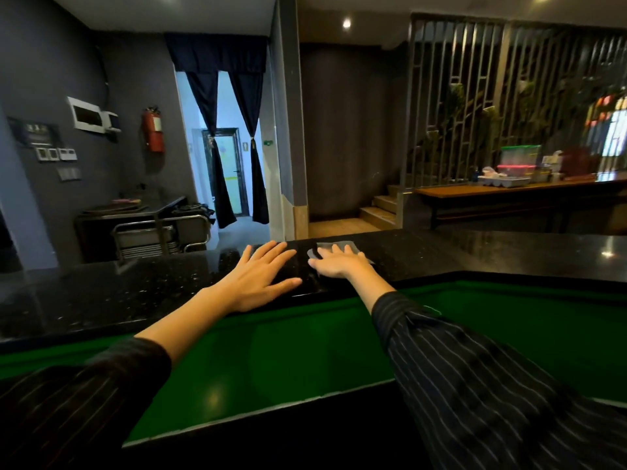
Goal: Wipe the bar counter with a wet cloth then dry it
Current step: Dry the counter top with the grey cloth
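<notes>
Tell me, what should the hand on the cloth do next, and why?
Probably slide the right hand and the grey cloth sideways along the black counter: the hand presses flat on the cloth, and long stretches of counter lie to either side.

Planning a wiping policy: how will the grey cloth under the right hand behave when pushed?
The cloth lies thin and flat, so probably limp; it may bunch if pushed edgewise. The counter looks glossy, so under the flat right hand it likely slides easily.
</notes>
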Motion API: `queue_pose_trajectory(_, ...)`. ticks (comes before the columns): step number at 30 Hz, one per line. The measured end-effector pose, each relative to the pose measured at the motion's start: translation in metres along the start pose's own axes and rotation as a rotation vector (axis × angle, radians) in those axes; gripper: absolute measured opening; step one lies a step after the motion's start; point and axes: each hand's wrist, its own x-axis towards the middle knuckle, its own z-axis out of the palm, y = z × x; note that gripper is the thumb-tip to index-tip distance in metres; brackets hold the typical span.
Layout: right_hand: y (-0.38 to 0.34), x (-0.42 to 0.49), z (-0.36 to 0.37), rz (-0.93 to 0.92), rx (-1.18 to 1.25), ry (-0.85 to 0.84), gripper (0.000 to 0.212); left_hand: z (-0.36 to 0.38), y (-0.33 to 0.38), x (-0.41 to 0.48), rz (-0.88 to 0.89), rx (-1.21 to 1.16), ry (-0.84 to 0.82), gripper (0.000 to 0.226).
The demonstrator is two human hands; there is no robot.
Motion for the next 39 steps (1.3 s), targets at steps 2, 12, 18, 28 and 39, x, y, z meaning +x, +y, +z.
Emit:
queue_pose_trajectory(2,-0.004,-0.006,0.003,-0.100,-0.019,-0.027,0.063,0.001,-0.011,-0.013,-0.005,-0.003,-0.059,0.100)
queue_pose_trajectory(12,0.032,0.041,-0.022,0.032,0.082,-0.042,0.071,0.000,-0.018,-0.021,0.051,0.016,-0.041,0.082)
queue_pose_trajectory(18,-0.026,0.108,-0.008,-0.120,-0.043,-0.032,0.071,0.001,-0.018,-0.018,-0.003,0.015,-0.070,0.083)
queue_pose_trajectory(28,0.006,0.068,-0.007,-0.325,-0.045,-0.090,0.058,0.003,-0.020,-0.019,-0.041,-0.051,-0.132,0.088)
queue_pose_trajectory(39,-0.081,0.112,-0.001,-0.318,-0.073,-0.115,0.062,0.001,-0.016,-0.017,-0.050,0.023,-0.097,0.083)
